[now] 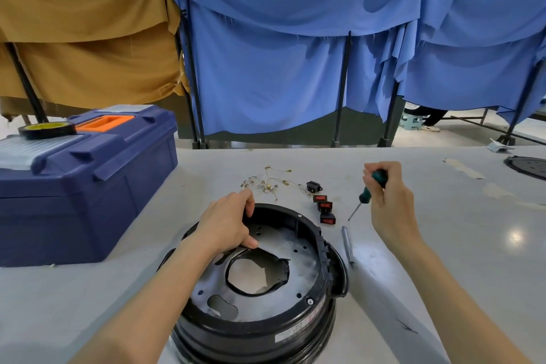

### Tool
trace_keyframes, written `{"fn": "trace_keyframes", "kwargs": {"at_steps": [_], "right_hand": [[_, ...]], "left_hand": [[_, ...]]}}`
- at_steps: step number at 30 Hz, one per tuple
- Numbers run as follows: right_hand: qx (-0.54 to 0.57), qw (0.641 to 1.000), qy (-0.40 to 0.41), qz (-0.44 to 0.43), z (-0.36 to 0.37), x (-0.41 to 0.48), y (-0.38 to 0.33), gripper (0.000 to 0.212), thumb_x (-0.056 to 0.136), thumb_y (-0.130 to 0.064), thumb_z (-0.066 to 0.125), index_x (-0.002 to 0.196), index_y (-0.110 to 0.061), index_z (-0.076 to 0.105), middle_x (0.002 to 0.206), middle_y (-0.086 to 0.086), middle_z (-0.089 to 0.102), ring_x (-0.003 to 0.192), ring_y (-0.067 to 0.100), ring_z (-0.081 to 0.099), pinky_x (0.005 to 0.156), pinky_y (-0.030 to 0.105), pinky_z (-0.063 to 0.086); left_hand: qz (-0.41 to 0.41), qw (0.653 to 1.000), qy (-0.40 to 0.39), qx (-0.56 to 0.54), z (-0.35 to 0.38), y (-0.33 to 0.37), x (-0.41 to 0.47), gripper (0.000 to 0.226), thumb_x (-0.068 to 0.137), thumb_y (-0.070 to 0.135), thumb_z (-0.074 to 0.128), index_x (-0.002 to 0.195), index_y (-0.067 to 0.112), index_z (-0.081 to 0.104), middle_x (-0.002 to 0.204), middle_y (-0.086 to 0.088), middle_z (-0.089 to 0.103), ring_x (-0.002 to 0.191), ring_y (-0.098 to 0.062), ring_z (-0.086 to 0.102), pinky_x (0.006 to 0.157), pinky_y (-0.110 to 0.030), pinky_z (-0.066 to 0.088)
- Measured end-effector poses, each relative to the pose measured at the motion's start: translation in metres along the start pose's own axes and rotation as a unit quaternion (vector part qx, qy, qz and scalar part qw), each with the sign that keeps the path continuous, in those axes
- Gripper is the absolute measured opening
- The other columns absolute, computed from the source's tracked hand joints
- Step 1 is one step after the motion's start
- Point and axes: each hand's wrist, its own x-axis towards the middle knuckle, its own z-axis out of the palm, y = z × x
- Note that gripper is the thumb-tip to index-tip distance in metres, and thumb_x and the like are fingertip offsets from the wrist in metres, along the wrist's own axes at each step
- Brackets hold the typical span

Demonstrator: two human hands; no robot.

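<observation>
Head view: at lower centre of the frame the upturned black housing (260,331) sits on the tabletop (443,245), its metal plate (304,269) facing up. The left hand (230,221) grips the far rim, fingers curled over the edge and thumb on the plate. Right of it and higher in the frame, clear of the housing, the right hand (390,201) is wrapped round the screwdriver (366,190). Its long axis slants down-left, with the tip just beside the rim. The rim screw (300,216) lies left of that tip, so the right hand looks better placed to reach it.
</observation>
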Motion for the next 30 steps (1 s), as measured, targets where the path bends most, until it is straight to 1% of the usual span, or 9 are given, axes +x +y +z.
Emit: {"fn": "trace_keyframes", "kwargs": {"at_steps": [5, 9, 11, 16, 20, 24, 26, 28, 30], "right_hand": [[-0.218, 0.973, -0.077, 0.018, -0.002, -0.003, 0.009, 0.017, 0.097, -0.01, 0.057, 0.107, -0.012, 0.044, 0.086, 0.006, 0.061, 0.07, 0.026, 0.055, 0.064, 0.039, 0.046], [-0.347, 0.92, -0.154, 0.098, -0.003, -0.005, 0.007, 0.011, 0.092, -0.002, 0.054, 0.098, -0.007, 0.046, 0.09, 0.01, 0.058, 0.068, 0.023, 0.045, 0.056, 0.034, 0.038], [-0.374, 0.9, -0.177, 0.133, -0.002, -0.008, 0.007, 0.015, 0.088, 0.0, 0.053, 0.091, -0.008, 0.041, 0.079, 0.005, 0.048, 0.061, 0.018, 0.041, 0.048, 0.029, 0.028], [-0.425, 0.861, -0.236, 0.153, 0.004, -0.014, 0.011, 0.022, 0.088, -0.012, 0.057, 0.092, -0.011, 0.036, 0.072, -0.002, 0.041, 0.057, 0.013, 0.038, 0.047, 0.027, 0.026], [-0.391, 0.874, -0.253, 0.139, 0.008, -0.013, 0.015, 0.026, 0.094, -0.026, 0.056, 0.085, -0.011, 0.037, 0.073, 0.001, 0.043, 0.075, 0.025, 0.046, 0.059, 0.03, 0.031], [-0.389, 0.889, -0.202, 0.131, 0.01, -0.012, 0.016, 0.039, 0.101, -0.025, 0.044, 0.065, -0.012, 0.034, 0.063, 0.003, 0.042, 0.078, 0.027, 0.042, 0.066, 0.032, 0.03], [-0.358, 0.91, -0.168, 0.127, 0.014, -0.007, 0.014, 0.034, 0.102, -0.024, 0.045, 0.072, -0.008, 0.049, 0.074, 0.007, 0.056, 0.091, 0.033, 0.049, 0.072, 0.035, 0.037], [-0.305, 0.931, -0.165, 0.111, 0.021, 0.003, 0.013, 0.024, 0.1, -0.025, 0.052, 0.093, -0.005, 0.064, 0.095, 0.01, 0.067, 0.102, 0.033, 0.053, 0.084, 0.035, 0.042], [-0.261, 0.941, -0.186, 0.111, 0.029, 0.01, 0.012, 0.027, 0.096, -0.027, 0.06, 0.112, -0.006, 0.065, 0.107, 0.009, 0.068, 0.111, 0.032, 0.051, 0.093, 0.038, 0.044]], "left_hand": [[-0.003, 1.0, 0.0, 0.001, 0.0, 0.002, 0.0, 0.057, 0.061, 0.018, 0.089, 0.077, 0.029, 0.036, 0.097, 0.001, 0.057, 0.092, -0.024, 0.054, 0.081, -0.039, 0.047], [-0.007, 1.0, -0.001, 0.003, 0.0, 0.002, 0.0, 0.057, 0.062, 0.018, 0.089, 0.077, 0.029, 0.036, 0.099, 0.001, 0.057, 0.092, -0.025, 0.054, 0.08, -0.038, 0.047], [-0.009, 1.0, 0.001, 0.002, 0.0, 0.002, -0.001, 0.057, 0.062, 0.018, 0.09, 0.076, 0.029, 0.035, 0.098, 0.001, 0.057, 0.09, -0.024, 0.054, 0.077, -0.037, 0.046], [-0.008, 1.0, 0.002, 0.005, 0.0, 0.002, -0.001, 0.056, 0.062, 0.019, 0.09, 0.077, 0.028, 0.037, 0.099, 0.001, 0.057, 0.088, -0.024, 0.054, 0.076, -0.036, 0.045], [-0.009, 1.0, 0.002, 0.002, -0.001, 0.002, -0.001, 0.057, 0.06, 0.018, 0.09, 0.075, 0.028, 0.036, 0.096, 0.001, 0.058, 0.089, -0.024, 0.055, 0.077, -0.039, 0.048], [-0.007, 1.0, -0.014, -0.019, -0.003, 0.0, 0.004, 0.053, 0.062, 0.018, 0.09, 0.075, 0.026, 0.039, 0.085, 0.004, 0.055, 0.085, -0.022, 0.054, 0.071, -0.036, 0.045], [-0.003, 0.999, -0.016, -0.03, -0.003, -0.002, 0.007, 0.045, 0.071, 0.029, 0.085, 0.077, 0.024, 0.04, 0.085, 0.003, 0.055, 0.085, -0.021, 0.052, 0.071, -0.035, 0.043], [-0.01, 0.999, -0.013, -0.043, -0.002, -0.001, 0.009, 0.038, 0.08, 0.039, 0.076, 0.077, 0.022, 0.041, 0.091, -0.001, 0.058, 0.091, -0.023, 0.054, 0.081, -0.037, 0.046], [-0.015, 0.999, 0.004, -0.033, 0.001, 0.0, 0.01, 0.039, 0.084, 0.046, 0.069, 0.076, 0.022, 0.04, 0.086, -0.001, 0.058, 0.084, -0.023, 0.054, 0.075, -0.036, 0.045]]}}
